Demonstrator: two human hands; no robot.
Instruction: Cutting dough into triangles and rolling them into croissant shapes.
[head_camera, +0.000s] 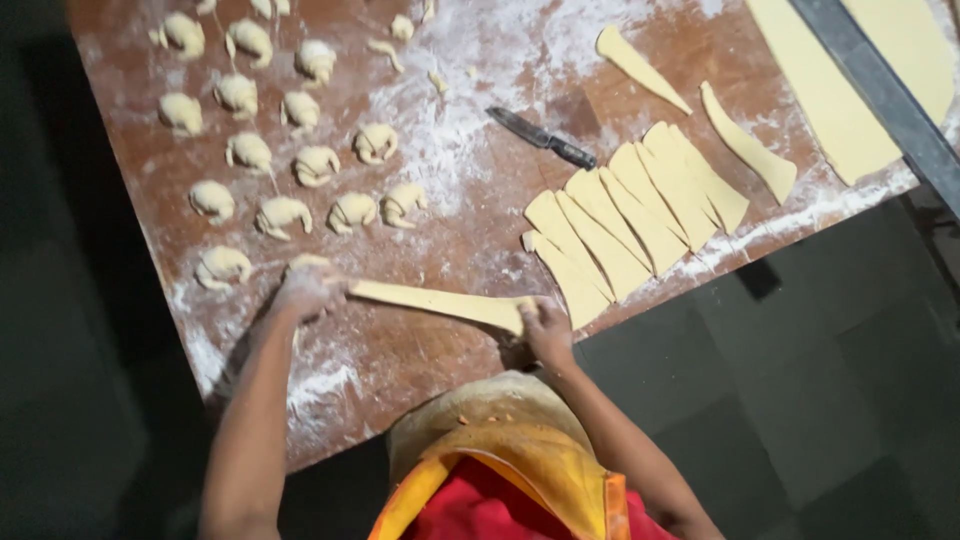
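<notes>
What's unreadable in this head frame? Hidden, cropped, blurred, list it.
- Left hand: motion-blurred and floured; fingers and grip on the dough strip unclear.
- Right hand: seen from behind; fingers hidden against the strip's wide end.
- Dough sheet: cut by the top and right edges, crossed by a dark bar.
- Top rolls: cropped by the top edge.
- Knife: too small to judge its edge.

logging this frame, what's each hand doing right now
left hand: closed on the narrow end of the dough strip
right hand: closed on its wide end
</notes>
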